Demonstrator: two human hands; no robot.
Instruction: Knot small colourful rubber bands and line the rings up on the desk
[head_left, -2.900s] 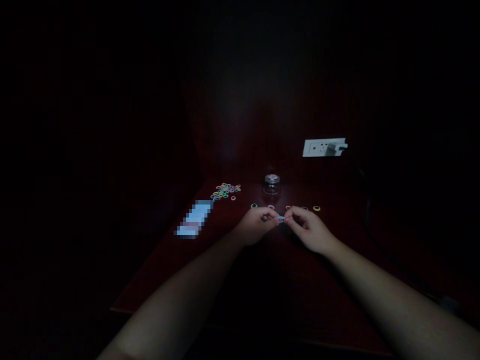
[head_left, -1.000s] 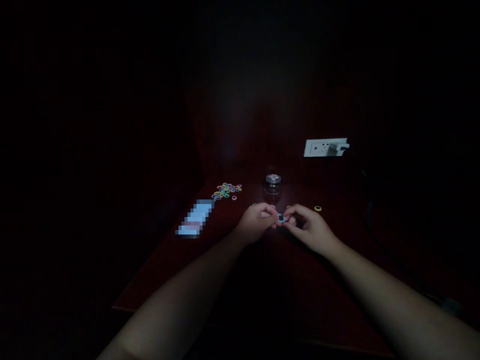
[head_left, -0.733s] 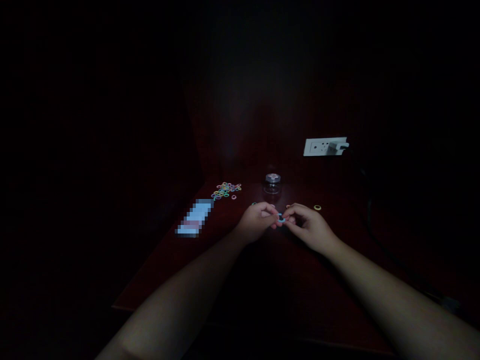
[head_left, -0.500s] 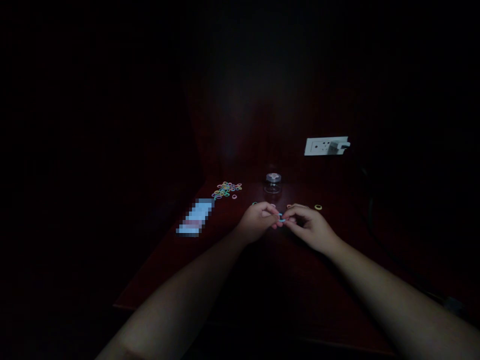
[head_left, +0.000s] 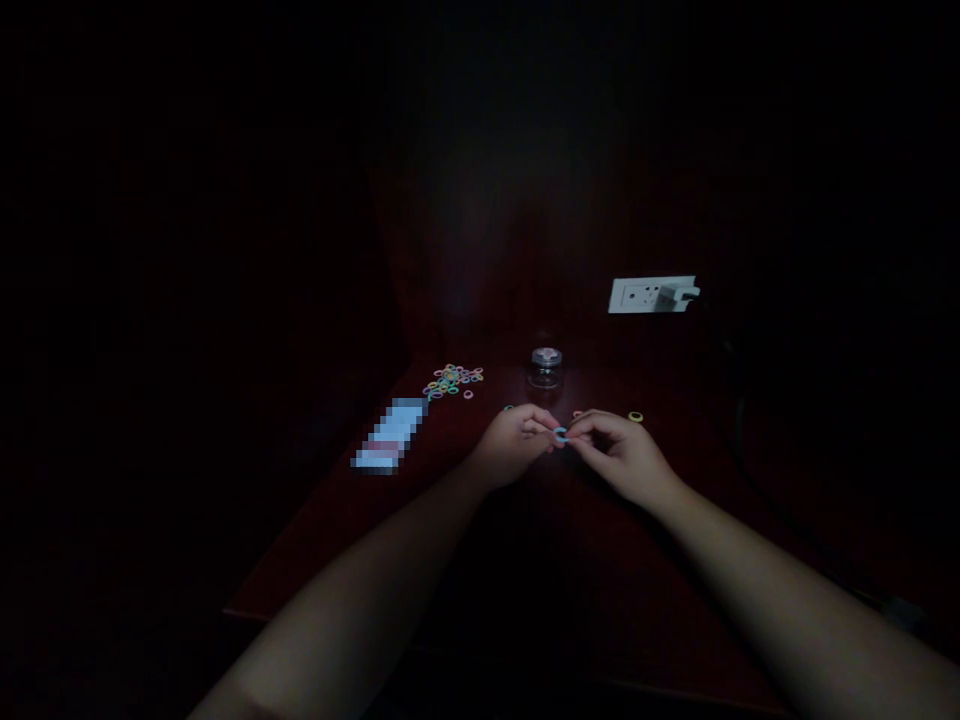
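Between my two hands is a small light blue hair tie (head_left: 561, 436), a ring held a little above the dark red table. My left hand (head_left: 516, 446) pinches its left side with the fingertips. The thumb and forefinger of my right hand (head_left: 624, 456) pinch its right side. Just beyond my hands lie single hair ties: a yellow one (head_left: 636, 416) by the right knuckles, a pink one (head_left: 577, 413) partly covered by my right fingers, and a green one (head_left: 508, 408) mostly hidden behind my left hand.
A heap of several colourful hair ties (head_left: 452, 381) lies at the back left. A clear lidded jar (head_left: 546, 372) stands behind my hands. A blurred-out bright rectangle (head_left: 390, 437) rests near the left edge. A wall socket (head_left: 637, 295) holds a plug, with a cable running down on the right.
The light blue hair tie has turned and now shows as a rounder ring between my fingertips. My left fingers have shifted slightly; both arms stay nearly in place.
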